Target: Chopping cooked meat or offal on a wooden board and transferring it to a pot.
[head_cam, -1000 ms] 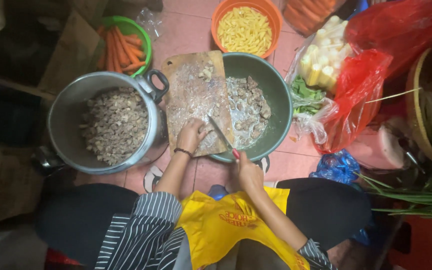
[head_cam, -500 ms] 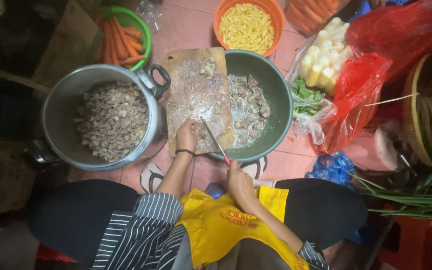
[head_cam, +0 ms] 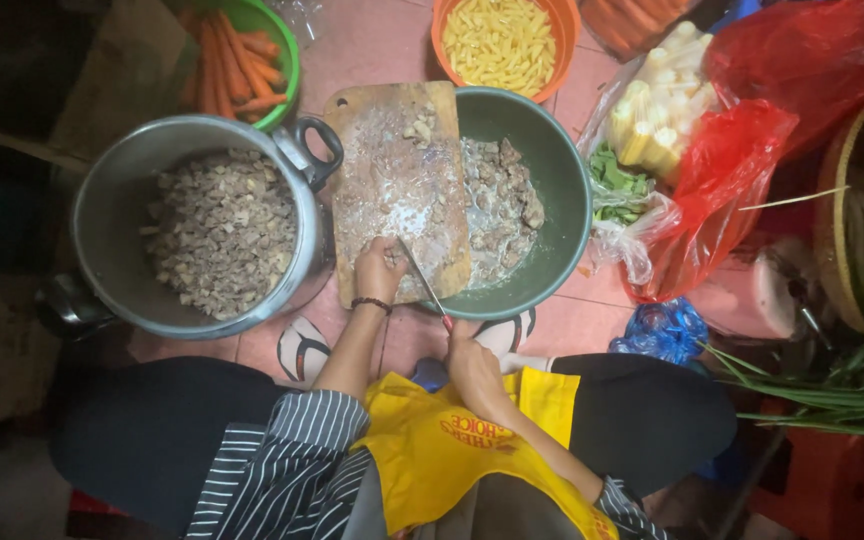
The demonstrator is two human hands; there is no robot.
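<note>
In the head view, the left hand [head_cam: 380, 270] rests on the near edge of the wooden cutting board [head_cam: 397, 185], with its fingers curled down over something small that I cannot make out. The right hand [head_cam: 472, 365] is clenched around the red handle of a knife [head_cam: 422, 280]; the blade points toward 11 o'clock and its tip lies on the board just beside the left hand. The board lies across the rim of a green basin [head_cam: 562, 200], which holds pale chopped pieces. At 9 o'clock from the board stands a metal pot [head_cam: 112, 200] full of small diced pieces. At 12 o'clock is an orange bowl [head_cam: 557, 40] with yellow strips, and at 10 o'clock a green bowl [head_cam: 287, 40] of carrots.
</note>
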